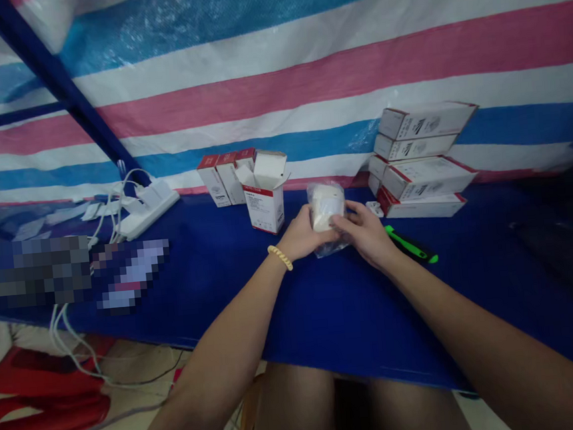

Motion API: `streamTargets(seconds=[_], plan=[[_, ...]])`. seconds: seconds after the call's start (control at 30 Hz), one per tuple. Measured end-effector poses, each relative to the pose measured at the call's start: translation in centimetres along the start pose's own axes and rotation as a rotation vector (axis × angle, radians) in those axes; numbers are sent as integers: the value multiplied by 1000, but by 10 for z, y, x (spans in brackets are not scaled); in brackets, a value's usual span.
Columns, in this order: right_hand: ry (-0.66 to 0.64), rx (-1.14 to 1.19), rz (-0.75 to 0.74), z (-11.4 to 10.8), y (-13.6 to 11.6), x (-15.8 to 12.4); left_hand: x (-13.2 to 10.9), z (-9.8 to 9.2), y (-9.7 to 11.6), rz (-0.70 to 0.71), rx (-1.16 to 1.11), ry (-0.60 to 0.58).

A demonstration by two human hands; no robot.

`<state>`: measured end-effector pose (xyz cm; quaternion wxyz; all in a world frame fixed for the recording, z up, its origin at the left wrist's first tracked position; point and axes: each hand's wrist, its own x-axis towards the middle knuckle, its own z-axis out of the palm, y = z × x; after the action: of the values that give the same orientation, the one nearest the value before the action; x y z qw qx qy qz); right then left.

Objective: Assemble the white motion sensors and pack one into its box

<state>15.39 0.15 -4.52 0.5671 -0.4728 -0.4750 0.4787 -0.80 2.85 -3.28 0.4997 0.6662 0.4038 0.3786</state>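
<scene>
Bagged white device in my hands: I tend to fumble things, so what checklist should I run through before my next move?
1. Left hand and right hand both grip the bagged white device: ok.
2. Open box stands upright with its flaps up, beside the left hand: ok.
3. Green cutter is in neither hand and lies on the blue table: ok.
4. Cutter blade retracted: cannot tell.
5. Bag sealed: cannot tell.

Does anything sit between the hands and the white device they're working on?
Only its clear bag. The left hand and right hand both grip the white device through it, above the table.
</scene>
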Motion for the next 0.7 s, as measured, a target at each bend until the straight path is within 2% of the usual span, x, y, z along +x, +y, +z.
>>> streamTargets(seconds=[0.07, 0.13, 0.2, 0.3, 0.47, 0.6, 0.7], plan=[[-118, 4, 12, -4, -2, -1, 1, -2, 1, -34, -83, -48], [-184, 10, 18, -7, -5, -3, 1, -5, 2, -71, -228, -143], [-188, 2, 39, -9, -8, -5, 0, -9, 3, -117, -351, -223], [-150, -14, 104, -7, -11, -7, -2, -14, 6, -169, -436, -274], [-151, -9, 113, -8, -8, -5, -7, -13, 13, -219, -469, -263], [-233, -43, 48, -16, -3, -3, -9, -8, 18, -275, -577, -236], [-300, -58, -9, -20, 0, -4, -8, -4, 21, -333, -607, -172]])
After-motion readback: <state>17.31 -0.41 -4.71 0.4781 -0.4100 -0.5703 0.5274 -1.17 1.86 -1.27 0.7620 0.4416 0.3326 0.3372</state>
